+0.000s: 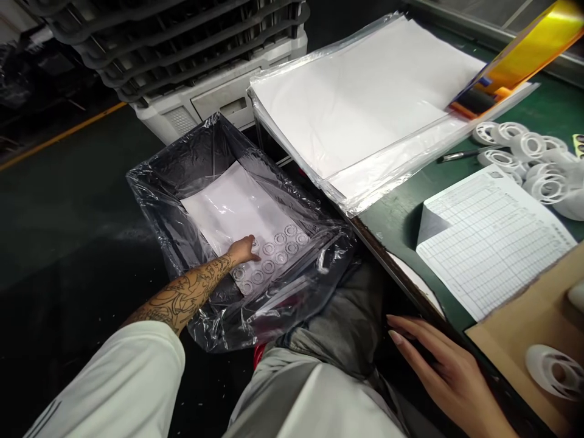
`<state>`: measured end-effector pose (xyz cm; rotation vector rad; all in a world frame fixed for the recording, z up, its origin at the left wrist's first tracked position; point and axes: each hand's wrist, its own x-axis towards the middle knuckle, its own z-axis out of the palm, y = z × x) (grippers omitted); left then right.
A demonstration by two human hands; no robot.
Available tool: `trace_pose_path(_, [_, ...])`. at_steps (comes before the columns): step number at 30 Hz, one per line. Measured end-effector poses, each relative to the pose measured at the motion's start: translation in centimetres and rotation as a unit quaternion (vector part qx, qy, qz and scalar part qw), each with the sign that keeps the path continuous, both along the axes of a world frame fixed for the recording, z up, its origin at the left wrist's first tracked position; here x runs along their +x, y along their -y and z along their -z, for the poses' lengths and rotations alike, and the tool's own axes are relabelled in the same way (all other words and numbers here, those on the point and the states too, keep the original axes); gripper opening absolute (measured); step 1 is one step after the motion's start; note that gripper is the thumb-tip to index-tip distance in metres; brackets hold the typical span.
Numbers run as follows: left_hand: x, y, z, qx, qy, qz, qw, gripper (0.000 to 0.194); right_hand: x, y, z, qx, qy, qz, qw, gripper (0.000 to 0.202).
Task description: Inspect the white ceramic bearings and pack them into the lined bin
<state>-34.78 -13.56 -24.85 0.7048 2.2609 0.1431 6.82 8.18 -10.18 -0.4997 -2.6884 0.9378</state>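
My left hand [244, 250] reaches into a box lined with clear plastic [177, 164], its fingers bent down over a ring at the near part of a white sheet [228, 204]. Whether the fingers grip that ring is hard to make out. Two rows of translucent rings [280, 257] lie on the sheet, to the right of and below the hand. At the lower right, my right hand [444, 365] hangs beside the table edge with its fingers stretched out and nothing in them.
On the green table [392, 225] are plastic-wrapped white sheets [347, 103], a yellow tape dispenser [520, 61], a pen [465, 155], a pile of white rings [533, 146], a printed form [493, 243] and cardboard [511, 340]. Stacked dark crates [196, 42] stand behind the box.
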Motion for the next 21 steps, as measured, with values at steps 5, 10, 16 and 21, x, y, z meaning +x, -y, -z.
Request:
trace_pose_path(5, [0.9, 0.2, 0.7, -0.023, 0.012, 0.005, 1.0, 0.038, 0.1, 0.0, -0.1, 0.004, 0.003, -0.003, 1.0, 0.025])
trace_pose_path(10, [0.7, 0.0, 0.6, -0.042, 0.01, 0.023, 0.999, 0.039, 0.4, 0.0, 0.2, 0.002, 0.009, -0.002, 1.0, 0.025])
trace_pose_path(16, [-1.0, 1.2, -0.5, -0.111, -0.015, 0.084, 0.99, 0.044, 0.9, -0.2, 0.8, -0.005, 0.016, -0.003, 1.0, 0.026])
trace_pose_path(21, [-0.9, 2.0, -1.0, -0.157, -0.023, 0.141, 0.977, 0.046, 1.0, -0.1, 0.9, -0.005, 0.015, -0.004, 1.0, 0.025])
